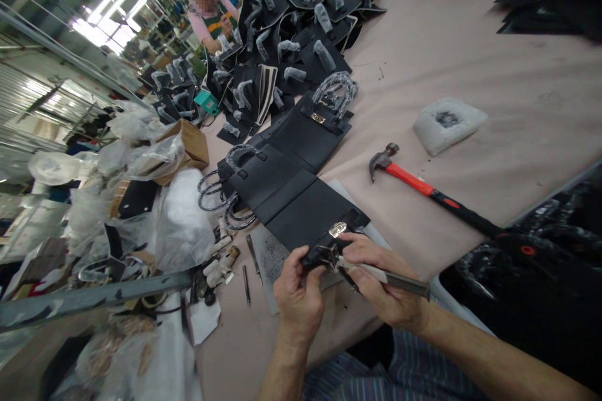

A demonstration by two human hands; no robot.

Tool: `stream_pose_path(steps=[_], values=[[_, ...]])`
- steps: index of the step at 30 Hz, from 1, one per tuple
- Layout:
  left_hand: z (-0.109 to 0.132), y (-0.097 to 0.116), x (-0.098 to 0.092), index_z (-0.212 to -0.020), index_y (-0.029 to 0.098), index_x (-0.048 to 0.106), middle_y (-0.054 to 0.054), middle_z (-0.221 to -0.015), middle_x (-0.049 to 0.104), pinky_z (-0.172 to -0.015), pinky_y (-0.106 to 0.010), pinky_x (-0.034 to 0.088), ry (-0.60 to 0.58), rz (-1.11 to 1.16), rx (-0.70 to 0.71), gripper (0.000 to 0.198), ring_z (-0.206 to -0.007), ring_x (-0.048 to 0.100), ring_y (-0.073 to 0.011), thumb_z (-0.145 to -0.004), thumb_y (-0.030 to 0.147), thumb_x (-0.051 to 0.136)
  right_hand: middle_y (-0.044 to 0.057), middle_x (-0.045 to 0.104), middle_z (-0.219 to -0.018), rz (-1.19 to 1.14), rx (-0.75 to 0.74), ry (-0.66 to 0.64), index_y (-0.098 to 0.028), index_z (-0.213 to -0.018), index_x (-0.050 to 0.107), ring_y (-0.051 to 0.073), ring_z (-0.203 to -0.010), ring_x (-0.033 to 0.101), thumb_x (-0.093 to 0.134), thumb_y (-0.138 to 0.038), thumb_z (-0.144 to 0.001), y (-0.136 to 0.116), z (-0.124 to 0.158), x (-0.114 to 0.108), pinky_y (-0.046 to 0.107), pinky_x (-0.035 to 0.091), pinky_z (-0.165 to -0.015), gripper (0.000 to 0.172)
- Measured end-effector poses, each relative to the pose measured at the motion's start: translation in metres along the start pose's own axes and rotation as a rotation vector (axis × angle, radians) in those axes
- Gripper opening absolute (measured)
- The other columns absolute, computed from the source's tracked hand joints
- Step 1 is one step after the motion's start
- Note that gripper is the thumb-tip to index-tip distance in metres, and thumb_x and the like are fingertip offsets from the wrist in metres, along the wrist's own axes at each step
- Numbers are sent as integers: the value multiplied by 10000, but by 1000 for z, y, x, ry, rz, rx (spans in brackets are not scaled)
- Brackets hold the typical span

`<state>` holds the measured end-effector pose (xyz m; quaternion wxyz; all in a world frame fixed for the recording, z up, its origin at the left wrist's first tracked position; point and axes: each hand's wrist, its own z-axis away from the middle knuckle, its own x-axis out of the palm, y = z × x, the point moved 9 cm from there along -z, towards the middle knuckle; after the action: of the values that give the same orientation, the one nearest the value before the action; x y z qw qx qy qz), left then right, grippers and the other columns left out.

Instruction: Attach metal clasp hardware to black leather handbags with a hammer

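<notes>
Nearest the camera, the left hand (297,301) grips the flap of a black leather handbag (291,213) on the counter (470,94); the right hand (383,282) clenches a steel-shanked tool (404,283) at its fitted metal clasp (337,230). Further black bags (301,59) with plastic-wrapped handles lie in rows beyond.

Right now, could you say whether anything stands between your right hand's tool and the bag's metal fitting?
Nothing visible does: the right hand's tool reaches the metal fitting with its pale blade.

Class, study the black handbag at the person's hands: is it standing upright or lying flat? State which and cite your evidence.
Lying flat: the black leather handbag lies along the table, its looped handles splayed out at one end.
</notes>
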<state>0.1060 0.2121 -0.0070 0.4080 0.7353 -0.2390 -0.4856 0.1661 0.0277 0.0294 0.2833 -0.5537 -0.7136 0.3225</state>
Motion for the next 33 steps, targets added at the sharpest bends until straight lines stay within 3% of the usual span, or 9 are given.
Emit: stream_pose_path(steps=[5, 15, 18, 24, 29, 33], values=[[0, -4, 0, -1196, 204, 628, -24, -944, 791, -755, -259, 602, 10, 9, -21, 328, -798, 758, -167, -876, 193, 698, 32, 704, -868, 37, -29, -59, -210, -1089, 621, 194, -808, 708, 537, -55, -855, -4, -6, 3, 500, 581, -968, 294], [-4, 11, -2, -1134, 206, 664, -36, -968, 777, -797, -283, 605, 3, -17, 20, 284, -821, 754, -177, -853, 178, 701, 48, 715, -856, 71, -83, -353, -200, -1005, 609, 203, -885, 703, 530, -97, -911, -8, -28, 20, 431, 588, -949, 160], [-4, 6, -1, -1179, 202, 655, -48, -965, 769, -827, -307, 600, 14, 42, -60, 339, -854, 750, -195, -845, 205, 709, 57, 724, -874, 132, -74, -339, -193, -999, 620, 208, -935, 718, 523, -106, -927, -8, -28, 22, 387, 605, -915, 149], [1, -2, -1, -1476, 176, 462, -11, -781, 712, -802, -300, 585, 47, 136, -213, 737, -784, 715, -194, -802, 239, 752, 59, 755, -950, 154, -44, -329, -195, -1038, 651, 217, -1013, 731, 548, -96, -911, -5, -17, 21, 387, 595, -982, 191], [1, 0, 0, -1522, 180, 409, 2, -771, 695, -784, -278, 576, 51, 180, -230, 782, -756, 699, -170, -814, 245, 735, 49, 764, -933, 194, -74, -251, -216, -1005, 672, 222, -1019, 740, 582, -93, -887, -8, -15, 16, 371, 614, -958, 192], [3, -2, -3, -1495, 178, 455, 7, -745, 681, -754, -267, 578, 76, 174, -215, 755, -730, 690, -167, -802, 259, 745, 51, 767, -909, 172, -141, -230, -193, -1053, 664, 219, -1029, 739, 561, -45, -856, -18, -13, 20, 359, 610, -969, 267]])
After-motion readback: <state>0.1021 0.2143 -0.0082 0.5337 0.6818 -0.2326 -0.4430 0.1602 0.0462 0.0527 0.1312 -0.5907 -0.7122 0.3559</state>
